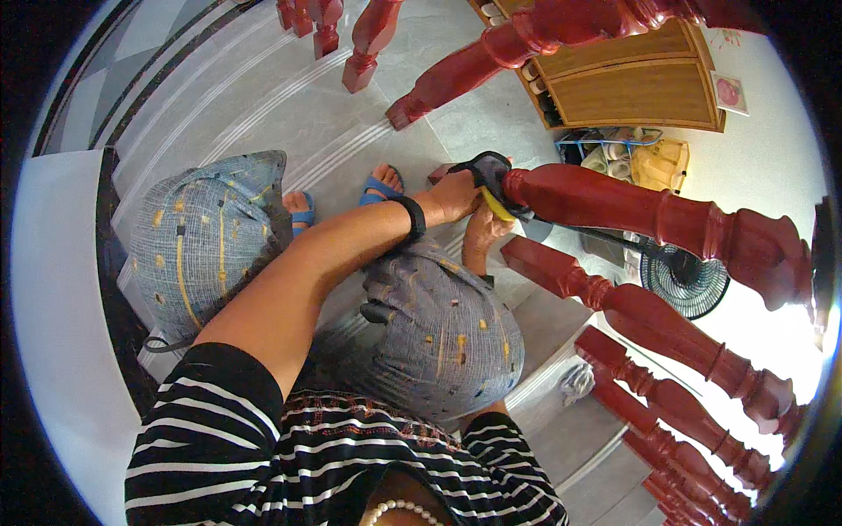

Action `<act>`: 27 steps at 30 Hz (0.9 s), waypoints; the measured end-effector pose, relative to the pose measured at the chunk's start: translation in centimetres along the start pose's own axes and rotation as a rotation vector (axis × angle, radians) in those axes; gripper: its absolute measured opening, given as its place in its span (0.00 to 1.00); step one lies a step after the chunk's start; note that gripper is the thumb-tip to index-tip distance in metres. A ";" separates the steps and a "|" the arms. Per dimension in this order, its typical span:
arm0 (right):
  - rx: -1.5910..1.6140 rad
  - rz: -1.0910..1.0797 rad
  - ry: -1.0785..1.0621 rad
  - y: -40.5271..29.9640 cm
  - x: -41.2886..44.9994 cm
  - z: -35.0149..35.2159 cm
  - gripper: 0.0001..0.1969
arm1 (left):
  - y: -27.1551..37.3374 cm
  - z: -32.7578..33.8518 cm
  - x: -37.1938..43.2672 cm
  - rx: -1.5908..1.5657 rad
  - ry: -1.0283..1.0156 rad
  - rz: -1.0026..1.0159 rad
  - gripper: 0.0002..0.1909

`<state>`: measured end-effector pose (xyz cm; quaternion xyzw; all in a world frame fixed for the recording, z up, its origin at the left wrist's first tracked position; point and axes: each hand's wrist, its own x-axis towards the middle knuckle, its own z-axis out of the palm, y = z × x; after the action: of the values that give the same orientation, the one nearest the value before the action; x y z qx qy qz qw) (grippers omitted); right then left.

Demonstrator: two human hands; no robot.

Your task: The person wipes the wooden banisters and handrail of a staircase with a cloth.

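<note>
I sit on tiled stairs with my knees bent under patterned grey trousers (454, 329). My left hand (457, 196) reaches between the knees and grips a dark grey cloth (490, 169), which wraps around the lower end of a red wooden baluster (592, 194). Just below it, my right hand (487, 230) holds the yellow part (496, 205) at the cloth's lower edge; its fingertips are partly hidden. Both hands are close together at the baluster. My feet, in blue sandals (378, 187), are on a step to the left of the hands.
More red balusters (671, 319) run down the right side, and others (362, 46) stand at the top. Beyond them are a wooden cabinet (631, 85), a blue rack (608, 138), a yellow bag (661, 164) and a black fan (684, 276). A crumpled plastic bag (577, 381) lies beside the balusters.
</note>
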<state>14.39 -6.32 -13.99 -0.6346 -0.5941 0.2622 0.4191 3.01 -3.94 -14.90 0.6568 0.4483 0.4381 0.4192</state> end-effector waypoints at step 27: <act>0.573 0.486 -0.763 1.2 7.8 -2.3 0.17 | -2.7 -2.6 -1.0 -0.612 -0.022 -0.595 0.21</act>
<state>18.16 0.87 -12.57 -0.4736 -0.4448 0.7154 0.2572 -0.28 -3.82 -16.94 0.3489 0.4631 0.4039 0.7076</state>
